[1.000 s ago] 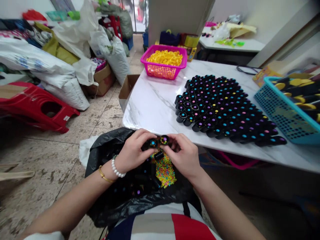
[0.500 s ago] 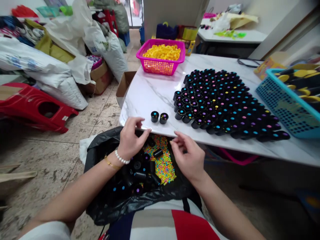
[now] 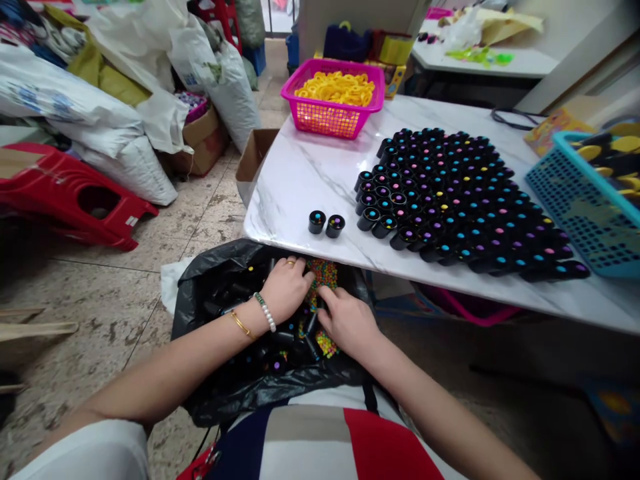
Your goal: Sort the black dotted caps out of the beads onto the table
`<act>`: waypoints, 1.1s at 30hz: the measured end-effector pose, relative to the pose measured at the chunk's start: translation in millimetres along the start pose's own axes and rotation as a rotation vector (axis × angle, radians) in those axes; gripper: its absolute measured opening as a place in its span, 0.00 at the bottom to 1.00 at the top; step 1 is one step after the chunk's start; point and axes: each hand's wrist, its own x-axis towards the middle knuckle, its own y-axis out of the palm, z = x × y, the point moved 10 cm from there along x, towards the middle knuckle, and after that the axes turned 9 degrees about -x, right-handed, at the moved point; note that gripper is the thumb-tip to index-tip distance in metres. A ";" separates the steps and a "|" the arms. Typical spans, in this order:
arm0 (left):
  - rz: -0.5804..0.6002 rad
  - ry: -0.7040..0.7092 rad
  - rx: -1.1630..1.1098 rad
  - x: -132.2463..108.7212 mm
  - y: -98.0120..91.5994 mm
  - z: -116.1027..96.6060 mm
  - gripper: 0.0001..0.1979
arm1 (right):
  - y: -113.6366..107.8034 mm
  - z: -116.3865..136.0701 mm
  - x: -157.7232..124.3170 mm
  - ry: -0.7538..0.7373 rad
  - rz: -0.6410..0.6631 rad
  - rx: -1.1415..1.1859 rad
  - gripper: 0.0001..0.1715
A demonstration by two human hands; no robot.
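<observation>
The left hand (image 3: 286, 291) and right hand (image 3: 351, 325), their grip impossible to tell, are resting lower-centre in a black bag (image 3: 215, 399) where loose cups (image 3: 313, 347) are apparently remaining, while two cups (image 3: 335, 227) are standing mid-frame and a seemingly finished cluster of cups (image 3: 463, 208) is filling the right.

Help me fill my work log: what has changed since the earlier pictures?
The two cups held at first have moved forward onto the table and been let go. The left hand and right hand are now down in the bag; whether they grip anything is unclear. The cup rows, pink basket and blue basket stayed put.
</observation>
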 end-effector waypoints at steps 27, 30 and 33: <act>-0.029 -0.073 -0.120 -27.5 -41.9 5.7 0.06 | -4.2 16.3 23.3 -0.060 -0.034 -0.180 0.10; -0.028 -0.117 -0.260 -38.1 -42.4 11.9 0.10 | -3.2 20.1 33.3 -0.083 -0.085 0.007 0.10; -0.093 -0.174 -0.408 -49.7 -42.5 22.5 0.16 | -8.9 4.1 26.6 -0.046 -0.213 0.379 0.19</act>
